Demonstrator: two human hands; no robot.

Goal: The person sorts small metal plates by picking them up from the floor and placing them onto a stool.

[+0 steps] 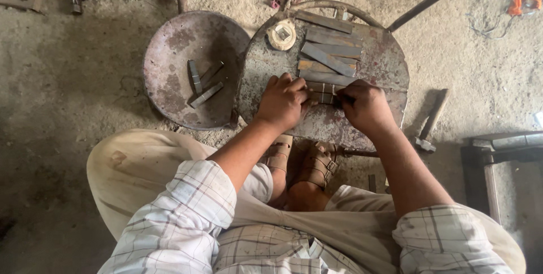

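Left hand (283,102): curled, palm down, fingers pressing on a short flat metal strip (322,93) lying on the rusty metal plate (384,64). Right hand (365,106): clenched over the strip's other end; whether it pinches a small tool there cannot be told. Strip: near the plate's front edge, between both hands, partly covered. Behind it, several more flat metal bars (331,53) stacked side by side, and a round pale disc (281,34). Left of the plate, a shallow round pan (169,53) holding three short bars. A hammer (430,122) lies on the ground at right.
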